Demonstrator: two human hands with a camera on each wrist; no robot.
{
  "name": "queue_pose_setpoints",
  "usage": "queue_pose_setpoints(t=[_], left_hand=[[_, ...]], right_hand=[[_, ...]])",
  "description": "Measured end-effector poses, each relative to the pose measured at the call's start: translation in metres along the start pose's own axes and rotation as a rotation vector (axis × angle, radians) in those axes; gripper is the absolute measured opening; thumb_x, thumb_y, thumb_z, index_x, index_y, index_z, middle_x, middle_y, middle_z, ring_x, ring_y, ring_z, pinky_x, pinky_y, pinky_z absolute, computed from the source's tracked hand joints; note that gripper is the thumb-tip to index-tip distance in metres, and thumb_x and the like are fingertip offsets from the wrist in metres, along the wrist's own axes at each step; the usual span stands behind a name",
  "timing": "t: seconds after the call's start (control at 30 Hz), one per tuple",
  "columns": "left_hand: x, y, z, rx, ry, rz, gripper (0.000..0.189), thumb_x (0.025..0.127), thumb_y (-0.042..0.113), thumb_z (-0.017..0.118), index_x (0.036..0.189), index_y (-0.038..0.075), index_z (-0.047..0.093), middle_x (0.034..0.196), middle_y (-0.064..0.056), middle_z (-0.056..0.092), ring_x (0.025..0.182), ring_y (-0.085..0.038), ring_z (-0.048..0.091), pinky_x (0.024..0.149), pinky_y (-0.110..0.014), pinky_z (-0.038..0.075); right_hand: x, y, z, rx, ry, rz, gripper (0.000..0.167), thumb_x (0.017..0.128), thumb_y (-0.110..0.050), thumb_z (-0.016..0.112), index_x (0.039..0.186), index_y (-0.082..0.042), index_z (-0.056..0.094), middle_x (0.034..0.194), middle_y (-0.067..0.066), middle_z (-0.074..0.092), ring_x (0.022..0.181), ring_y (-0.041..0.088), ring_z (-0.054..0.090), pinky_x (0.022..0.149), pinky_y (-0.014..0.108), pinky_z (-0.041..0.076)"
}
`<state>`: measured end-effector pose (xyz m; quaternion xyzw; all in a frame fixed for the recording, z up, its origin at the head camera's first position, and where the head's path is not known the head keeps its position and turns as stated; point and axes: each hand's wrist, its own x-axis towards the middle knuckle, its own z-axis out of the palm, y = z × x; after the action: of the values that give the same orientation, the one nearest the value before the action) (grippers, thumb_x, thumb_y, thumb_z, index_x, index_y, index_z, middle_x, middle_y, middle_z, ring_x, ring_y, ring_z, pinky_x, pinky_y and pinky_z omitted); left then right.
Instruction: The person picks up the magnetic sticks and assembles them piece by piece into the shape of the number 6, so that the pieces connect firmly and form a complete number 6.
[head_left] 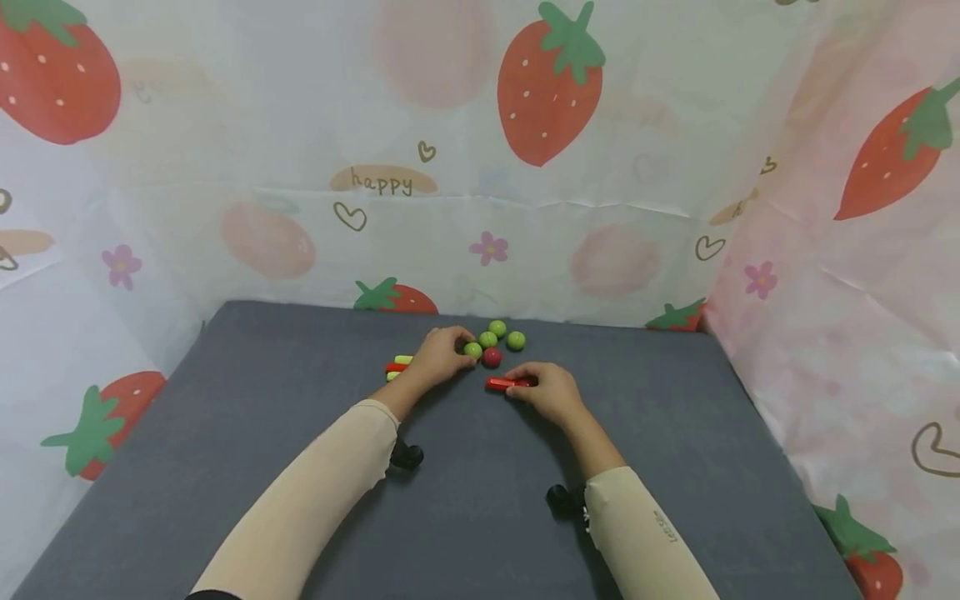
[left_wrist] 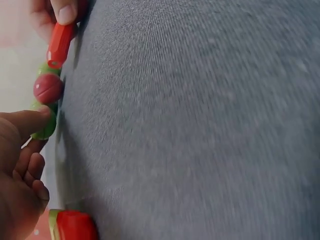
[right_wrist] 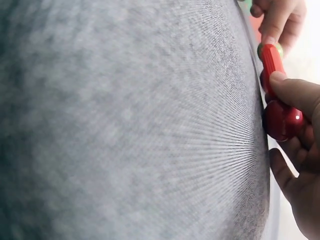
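My left hand pinches a small green ball between thumb and finger, at the near left of a loose group of balls. Beside it lies a red ball. To the right, my right hand grips a red faceted stick, thumb on top, its free end pointing left. In the right wrist view, a round red ball sits at the stick's hand end; whether the two are joined I cannot tell. Several more green balls lie just behind.
Yellow-green and red sticks lie left of my left hand, partly hidden by it. The dark grey tabletop ends at a strawberry-print curtain behind and at both sides. Black wrist-mounted devices hang below each forearm.
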<state>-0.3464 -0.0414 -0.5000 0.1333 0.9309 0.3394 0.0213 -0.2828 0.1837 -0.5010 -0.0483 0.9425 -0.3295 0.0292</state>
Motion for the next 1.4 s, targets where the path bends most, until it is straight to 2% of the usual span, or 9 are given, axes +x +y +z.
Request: queue_pose_setpoints(t=[0.17,0.3,0.43,0.73,1.0,1.2,1.4], left_hand=[[-0.01,-0.001,-0.015,0.009,-0.051,0.04,0.04,0.085,0.029,0.076,0.121,0.016,0.065,0.12,-0.003,0.068,0.119,-0.024,0.056,0.103,-0.043,0.043],[-0.018,-0.002,-0.028,-0.005,-0.075,0.053,0.041,0.085,0.03,0.076,0.122,0.015,0.065,0.12,-0.002,0.068,0.108,-0.02,0.062,0.094,-0.041,0.048],[-0.025,-0.007,-0.034,-0.014,-0.079,0.046,0.039,0.084,0.029,0.077,0.12,0.016,0.066,0.119,-0.001,0.068,0.102,-0.019,0.062,0.089,-0.039,0.049],[-0.045,-0.011,-0.033,-0.006,-0.075,0.063,0.037,0.082,0.028,0.079,0.116,0.018,0.068,0.112,0.002,0.07,0.088,-0.013,0.06,0.078,-0.033,0.049],[-0.055,-0.009,-0.032,0.024,-0.08,0.066,0.035,0.08,0.03,0.081,0.112,0.022,0.07,0.107,0.005,0.071,0.092,-0.012,0.063,0.08,-0.035,0.049],[-0.058,-0.01,-0.03,0.026,-0.09,0.075,0.033,0.078,0.032,0.082,0.108,0.022,0.072,0.106,0.005,0.073,0.097,-0.011,0.066,0.082,-0.034,0.052],[-0.054,-0.011,-0.028,0.037,-0.094,0.083,0.033,0.077,0.036,0.083,0.106,0.023,0.073,0.104,0.007,0.073,0.097,-0.01,0.066,0.082,-0.033,0.053]], right_hand=[[0.001,-0.001,0.003,-0.032,0.01,-0.022,0.016,0.082,-0.041,0.077,0.098,-0.041,0.073,0.101,-0.01,0.07,0.087,0.014,0.058,0.079,0.034,0.044],[0.0,-0.001,0.002,-0.035,0.012,-0.029,0.017,0.082,-0.04,0.077,0.099,-0.041,0.073,0.103,-0.01,0.07,0.089,0.014,0.058,0.081,0.035,0.044],[-0.002,0.001,0.001,-0.019,0.002,-0.035,0.017,0.083,-0.038,0.077,0.1,-0.039,0.073,0.102,-0.009,0.07,0.086,0.015,0.057,0.078,0.034,0.043],[-0.006,-0.005,0.001,0.025,-0.016,-0.079,0.018,0.084,-0.029,0.077,0.101,-0.032,0.074,0.102,-0.008,0.071,0.085,0.013,0.058,0.075,0.032,0.046],[-0.007,-0.015,0.003,0.053,-0.02,-0.103,0.019,0.083,-0.026,0.078,0.102,-0.027,0.075,0.1,-0.006,0.071,0.082,0.012,0.058,0.074,0.031,0.046],[-0.004,-0.019,0.007,0.042,-0.026,-0.103,0.019,0.083,-0.027,0.078,0.102,-0.026,0.075,0.099,-0.006,0.071,0.081,0.013,0.057,0.073,0.031,0.046],[-0.001,-0.024,0.012,0.028,-0.028,-0.107,0.017,0.084,-0.028,0.078,0.1,-0.027,0.076,0.096,-0.007,0.071,0.078,0.012,0.057,0.071,0.03,0.046]])
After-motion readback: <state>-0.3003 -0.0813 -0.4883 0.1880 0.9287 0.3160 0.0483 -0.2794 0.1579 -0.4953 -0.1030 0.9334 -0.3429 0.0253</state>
